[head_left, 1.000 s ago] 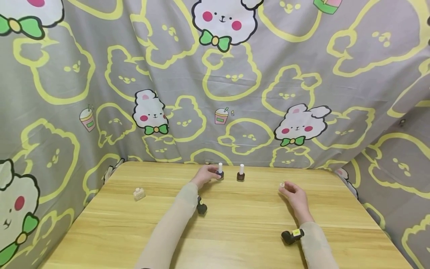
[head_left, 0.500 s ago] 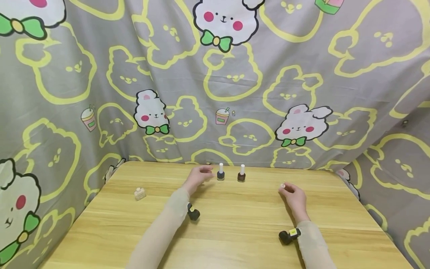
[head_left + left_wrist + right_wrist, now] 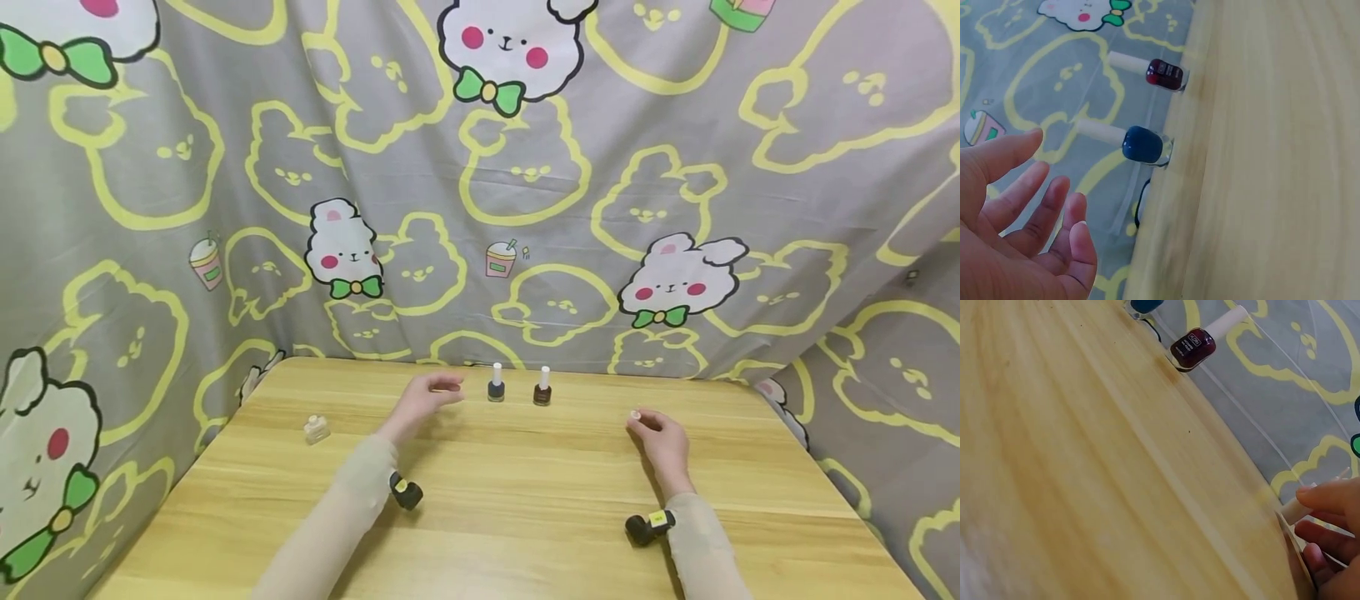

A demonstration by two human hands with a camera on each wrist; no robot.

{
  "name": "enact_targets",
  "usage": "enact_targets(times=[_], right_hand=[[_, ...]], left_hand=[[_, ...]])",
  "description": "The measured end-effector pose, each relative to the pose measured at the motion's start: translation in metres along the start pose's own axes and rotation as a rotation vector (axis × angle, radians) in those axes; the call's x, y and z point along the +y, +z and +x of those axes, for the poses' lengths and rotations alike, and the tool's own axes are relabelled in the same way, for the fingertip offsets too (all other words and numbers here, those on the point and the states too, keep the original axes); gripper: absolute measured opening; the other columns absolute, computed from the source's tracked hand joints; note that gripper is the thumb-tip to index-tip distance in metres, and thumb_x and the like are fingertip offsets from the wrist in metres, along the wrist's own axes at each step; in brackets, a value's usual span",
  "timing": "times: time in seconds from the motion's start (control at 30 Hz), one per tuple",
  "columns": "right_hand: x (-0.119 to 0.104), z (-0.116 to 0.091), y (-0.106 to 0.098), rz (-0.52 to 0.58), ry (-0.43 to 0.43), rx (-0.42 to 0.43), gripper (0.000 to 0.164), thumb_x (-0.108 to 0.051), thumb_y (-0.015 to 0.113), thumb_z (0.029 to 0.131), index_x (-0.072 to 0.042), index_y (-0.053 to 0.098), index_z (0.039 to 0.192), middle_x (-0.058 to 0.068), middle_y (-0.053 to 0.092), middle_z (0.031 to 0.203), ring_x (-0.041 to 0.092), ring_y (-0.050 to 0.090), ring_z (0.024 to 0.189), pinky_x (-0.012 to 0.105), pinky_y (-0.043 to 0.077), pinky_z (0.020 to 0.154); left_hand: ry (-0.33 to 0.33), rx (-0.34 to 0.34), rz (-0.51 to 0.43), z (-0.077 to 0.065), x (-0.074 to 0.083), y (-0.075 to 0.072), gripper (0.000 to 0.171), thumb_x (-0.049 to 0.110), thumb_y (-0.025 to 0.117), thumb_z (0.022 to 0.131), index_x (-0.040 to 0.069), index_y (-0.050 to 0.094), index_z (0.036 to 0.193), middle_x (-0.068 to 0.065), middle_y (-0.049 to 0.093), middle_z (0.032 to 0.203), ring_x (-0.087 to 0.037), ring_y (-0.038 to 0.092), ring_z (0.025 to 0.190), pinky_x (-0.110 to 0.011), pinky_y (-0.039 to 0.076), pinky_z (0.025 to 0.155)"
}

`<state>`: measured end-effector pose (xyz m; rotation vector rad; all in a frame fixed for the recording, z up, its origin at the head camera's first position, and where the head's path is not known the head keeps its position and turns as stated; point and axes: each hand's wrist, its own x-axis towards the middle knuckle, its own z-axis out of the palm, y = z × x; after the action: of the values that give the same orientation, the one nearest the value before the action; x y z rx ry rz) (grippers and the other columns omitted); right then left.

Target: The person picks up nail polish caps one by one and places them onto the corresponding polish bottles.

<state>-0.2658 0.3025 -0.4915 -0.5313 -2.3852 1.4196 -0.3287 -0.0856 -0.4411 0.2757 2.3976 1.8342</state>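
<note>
Two nail polish bottles with white caps stand upright near the table's back edge: a dark blue one [image 3: 496, 390] and a dark red one [image 3: 542, 393]. My left hand [image 3: 422, 402] is in the air left of the blue bottle, apart from it, its fingers loosely bent around nothing in the left wrist view. At the right, my right hand [image 3: 662, 440] pinches a small white nail polish cap [image 3: 1297, 509] between thumb and fingers, low over the table; its lower part is hard to make out. A pale, capless bottle [image 3: 317, 429] stands on the left side.
The wood-grain table [image 3: 525, 500] meets a grey patterned curtain [image 3: 420, 183] at its back and sides. Black cameras are strapped to both wrists, such as the left wrist camera [image 3: 407, 492].
My left hand has let go of the blue nail polish bottle and moved left and toward me. The right hand stays nearly in place, pinching the white cap.
</note>
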Motion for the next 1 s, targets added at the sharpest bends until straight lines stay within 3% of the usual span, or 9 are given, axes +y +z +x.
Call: enact_targets(times=[0.13,0.23,0.3,0.37,0.53,0.73,0.93,1.0], right_hand=[[0.000,0.000,-0.003,0.041,0.017,-0.015,0.036,-0.020,0.066,0.092,0.001,0.065,0.121,0.021,0.064,0.124,0.021,0.056,0.109,0.015,0.042,0.082],[0.000,0.000,-0.005,0.153,0.057,-0.047,0.038,-0.018,0.067,0.091,0.003,0.062,0.123,0.018,0.063,0.123,0.009,0.055,0.100,0.009,0.046,0.078],[0.000,0.001,-0.006,0.256,0.095,-0.079,0.040,-0.016,0.066,0.091,0.005,0.059,0.125,0.012,0.061,0.121,0.002,0.054,0.094,0.010,0.050,0.080],[0.000,0.002,-0.008,0.283,0.109,-0.096,0.042,-0.017,0.067,0.091,0.004,0.059,0.126,0.005,0.061,0.119,-0.003,0.053,0.090,0.012,0.052,0.082],[0.001,0.004,-0.013,0.162,0.062,-0.121,0.049,-0.031,0.068,0.091,-0.001,0.058,0.129,-0.008,0.065,0.112,-0.011,0.050,0.089,0.009,0.044,0.081],[0.000,0.004,-0.018,0.286,0.046,-0.165,0.055,-0.030,0.069,0.091,0.001,0.052,0.132,-0.029,0.061,0.090,-0.012,0.056,0.086,0.010,0.048,0.081],[0.000,0.003,-0.019,0.358,0.006,-0.175,0.045,-0.030,0.070,0.090,-0.003,0.057,0.123,-0.029,0.064,0.089,-0.010,0.061,0.087,0.012,0.051,0.082],[0.000,0.002,-0.019,0.423,0.019,-0.206,0.039,-0.028,0.071,0.089,-0.007,0.059,0.119,-0.024,0.065,0.094,-0.003,0.062,0.091,0.018,0.053,0.086]], left_hand=[[0.006,0.004,0.020,-0.010,0.000,-0.004,0.031,0.014,0.070,0.088,0.007,0.067,0.118,-0.016,0.065,0.123,-0.021,0.062,0.105,-0.040,0.050,0.092],[0.024,0.027,0.042,-0.017,-0.001,-0.007,0.028,0.013,0.071,0.088,0.008,0.068,0.116,-0.016,0.067,0.119,-0.020,0.063,0.102,-0.039,0.051,0.091],[0.035,0.048,0.057,-0.022,-0.001,-0.008,0.027,0.013,0.071,0.088,0.008,0.069,0.115,-0.016,0.067,0.119,-0.021,0.064,0.101,-0.039,0.051,0.091],[0.046,0.072,0.080,-0.027,-0.002,-0.011,0.027,0.014,0.071,0.088,0.008,0.069,0.114,-0.016,0.068,0.118,-0.021,0.064,0.100,-0.037,0.052,0.089],[0.040,0.113,0.093,-0.042,-0.003,-0.018,0.029,0.020,0.072,0.088,0.008,0.069,0.114,-0.012,0.068,0.118,-0.019,0.063,0.099,-0.032,0.052,0.085],[0.030,0.149,0.079,-0.058,-0.004,-0.027,0.031,0.022,0.071,0.089,0.005,0.068,0.116,-0.014,0.068,0.118,-0.019,0.063,0.103,-0.033,0.050,0.089],[0.018,0.174,0.113,-0.070,-0.004,-0.037,0.031,0.019,0.067,0.092,0.003,0.066,0.118,-0.016,0.067,0.121,-0.020,0.063,0.103,-0.033,0.048,0.090],[0.015,0.194,0.105,-0.068,-0.014,-0.041,0.032,0.022,0.068,0.091,0.005,0.066,0.119,-0.012,0.067,0.121,-0.017,0.062,0.104,-0.032,0.048,0.093]])
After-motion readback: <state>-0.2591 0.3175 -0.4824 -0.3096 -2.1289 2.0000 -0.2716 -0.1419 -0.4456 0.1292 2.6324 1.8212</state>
